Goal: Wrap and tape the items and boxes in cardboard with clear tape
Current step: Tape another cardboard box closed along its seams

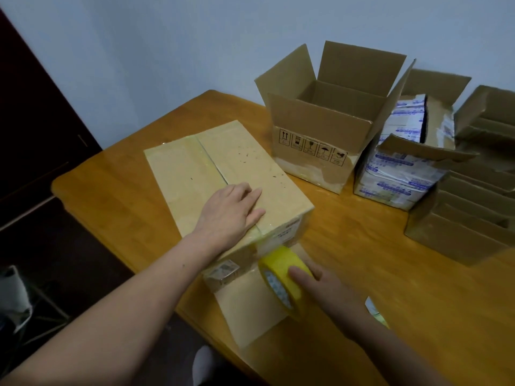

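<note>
Bearing boxes (320, 129), the wooden table (376, 260) sits near a pale wall (181, 51).

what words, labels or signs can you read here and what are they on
No word or number reads clearly.
open box: five handling signs, among them up arrows, a glass, an umbrella; captions too small.
closed box: side labels, blurred.
white packs: blue print, blurred.
tape roll: core print, blurred.

The stacked boxes (451, 240) run off the right edge; print on the label (288, 232) is too small to read.
</note>
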